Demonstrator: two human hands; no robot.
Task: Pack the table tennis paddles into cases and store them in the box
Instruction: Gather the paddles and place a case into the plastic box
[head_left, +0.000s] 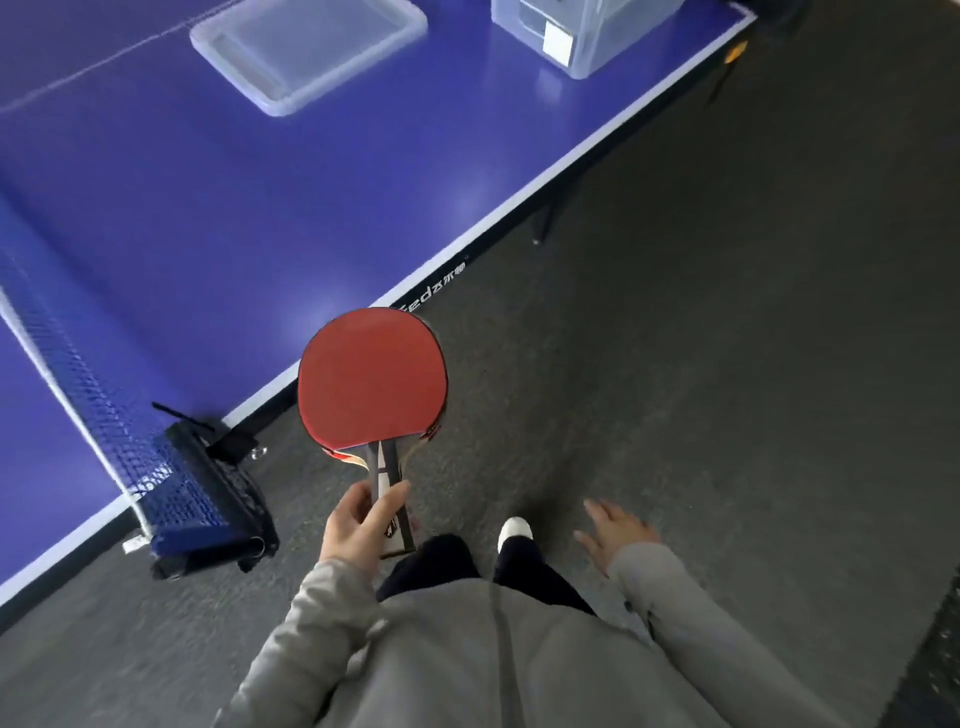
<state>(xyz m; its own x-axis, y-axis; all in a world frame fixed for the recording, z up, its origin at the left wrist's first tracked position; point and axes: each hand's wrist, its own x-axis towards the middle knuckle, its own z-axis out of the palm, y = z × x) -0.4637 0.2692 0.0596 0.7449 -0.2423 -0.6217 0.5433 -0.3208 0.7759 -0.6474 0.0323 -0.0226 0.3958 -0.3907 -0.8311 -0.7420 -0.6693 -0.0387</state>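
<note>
Gripping paddles (371, 379): left hand (358, 525) | right hand (615, 530) spread loose | lid (306, 47), box (587, 31) on table (260, 208)

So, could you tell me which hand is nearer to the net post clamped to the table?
Left. The left hand, gripping the red paddle, is just right of the net post; the right hand hangs open farther right.

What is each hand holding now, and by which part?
The left hand grips the red paddle by its handle; a second paddle seems stacked beneath it. The right hand is open and holds nothing.
</note>
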